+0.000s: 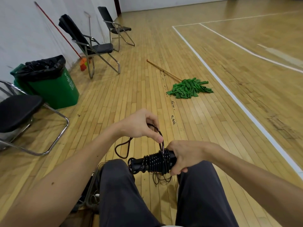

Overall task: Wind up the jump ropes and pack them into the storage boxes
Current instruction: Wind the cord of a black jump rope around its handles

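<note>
lower centre of the frame, the right hand [185,156] is wrapped tight round the right end of the black handles [139,163], fingers curled under, thumb side on top. the rope [155,160] sits in close glossy turns round the handles' middle, just left of that fist, above the gap between the person's knees [118,185] in dark trousers. just above it, the left hand [141,124] pinches the rope between thumb and fingertips, the other fingers curled in, and the strand drops straight from the pinch down onto the coil. a loose loop [121,149] hangs to the left below that hand, and a few thin strands dangle under the coil toward the floor [205,128]. mid frame, right of centre, a green mop [188,87] lies flat on the wooden boards, its stick pointing up and left. a white line [229,92] runs diagonally past it down to the right edge. on the left, a green bin [54,86] with a black liner stands near the wall [24,30]; a black chair [18,110] sits at the left edge below it, and two more chairs [96,48] stand along the wall in the upper left. a red-handled broom [83,63] leans on the wall behind them.
</note>
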`<state>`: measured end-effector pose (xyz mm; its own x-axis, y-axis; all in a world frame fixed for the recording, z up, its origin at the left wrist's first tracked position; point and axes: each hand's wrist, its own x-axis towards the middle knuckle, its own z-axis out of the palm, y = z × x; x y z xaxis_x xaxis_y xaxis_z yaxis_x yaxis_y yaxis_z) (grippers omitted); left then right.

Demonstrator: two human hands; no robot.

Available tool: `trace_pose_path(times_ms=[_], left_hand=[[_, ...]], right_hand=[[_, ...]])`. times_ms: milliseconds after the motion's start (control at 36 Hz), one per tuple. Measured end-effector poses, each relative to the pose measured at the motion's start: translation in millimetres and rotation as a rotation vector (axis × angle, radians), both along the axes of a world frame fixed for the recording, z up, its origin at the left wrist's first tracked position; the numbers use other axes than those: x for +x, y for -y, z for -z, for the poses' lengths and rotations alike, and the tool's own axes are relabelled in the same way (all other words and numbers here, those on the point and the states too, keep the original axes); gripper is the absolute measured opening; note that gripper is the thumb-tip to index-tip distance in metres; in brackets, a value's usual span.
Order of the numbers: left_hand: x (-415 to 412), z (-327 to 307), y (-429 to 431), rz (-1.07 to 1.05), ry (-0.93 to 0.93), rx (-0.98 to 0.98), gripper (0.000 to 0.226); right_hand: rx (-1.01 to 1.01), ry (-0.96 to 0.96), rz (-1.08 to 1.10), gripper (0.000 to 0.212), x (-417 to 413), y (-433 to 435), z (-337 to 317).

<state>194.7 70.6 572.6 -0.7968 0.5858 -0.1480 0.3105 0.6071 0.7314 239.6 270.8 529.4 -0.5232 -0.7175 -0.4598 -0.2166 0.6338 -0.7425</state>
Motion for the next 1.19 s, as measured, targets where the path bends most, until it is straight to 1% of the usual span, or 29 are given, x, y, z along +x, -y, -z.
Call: trace_pose_path(times_ms=[83,139,250,278,361,389,417,444,472,500,528,556,611,639,667,694,750,778,833,917,944,1028,1139,1194], left_hand=[[-1,10,2,0.013,0.096,0.050,0.038],[0,17,2,0.017,0.153,0.106,0.033],[4,28,1,-0.023,0.193,0.203,0.027],[6,31,1,-0.035,0.201,0.226,0.029],[9,39,0,-0.069,0.181,0.264,0.058],[8,45,0,-0.083,0.177,0.253,0.062],[8,49,1,-0.097,0.173,0.249,0.058],[9,55,3,-0.109,0.137,0.236,0.046],[11,62,7,-0.108,0.124,0.240,0.028],[13,70,12,-0.124,0.145,0.275,0.020],[16,76,14,-0.137,0.144,0.283,0.027],[20,79,13,-0.175,0.189,0.281,0.035],[27,81,5,-0.225,0.272,0.280,0.042],[31,80,-1,-0.241,0.272,0.232,0.045],[35,79,-7,-0.251,0.267,0.182,0.045],[38,77,-12,-0.242,0.262,0.183,0.042],[42,79,-16,-0.271,0.289,0.288,0.036],[43,81,-16,-0.306,0.312,0.306,0.035],[46,83,-16,-0.354,0.350,0.282,0.041],[49,88,-16,-0.362,0.326,0.268,0.046],[49,89,-16,-0.352,0.289,0.240,0.046],[50,88,-18,-0.285,0.134,0.071,0.042],[50,85,-16,-0.230,0.017,-0.104,0.036],[50,84,-16,-0.200,-0.027,-0.189,0.029]], right_hand=[[-0.052,0.029,-0.030,0.013,4,1,-2],[-0.100,0.046,-0.047,0.015,6,3,-5],[-0.236,0.072,-0.025,0.016,5,2,-11],[-0.263,0.064,-0.007,0.017,4,1,-13],[-0.319,0.030,0.067,0.020,1,-4,-15],[-0.335,0.030,0.085,0.020,0,-5,-15],[-0.348,0.035,0.099,0.019,-1,-5,-15],[-0.359,0.042,0.111,0.019,-2,-6,-15],[-0.368,0.053,0.120,0.019,-2,-7,-14],[-0.376,0.064,0.127,0.017,-2,-7,-13],[-0.382,0.074,0.138,0.015,-2,-7,-12],[-0.386,0.080,0.152,0.014,-3,-8,-11],[-0.392,0.077,0.182,0.014,-4,-9,-9],[-0.395,0.074,0.199,0.014,-4,-10,-8],[-0.398,0.071,0.222,0.014,-5,-12,-6],[-0.398,0.066,0.251,0.014,-7,-13,-5],[-0.382,0.046,0.312,0.016,-9,-15,-1],[-0.375,0.037,0.345,0.017,-11,-16,0],[-0.380,0.017,0.424,0.018,-15,-19,2],[-0.345,-0.030,0.529,0.017,-21,-25,4],[-0.305,-0.051,0.537,0.017,-21,-25,6],[-0.233,-0.085,0.569,0.017,-22,-24,15],[-0.177,-0.073,0.608,0.020,-24,-22,22],[-0.134,-0.096,0.619,0.020,-25,-20,27]])
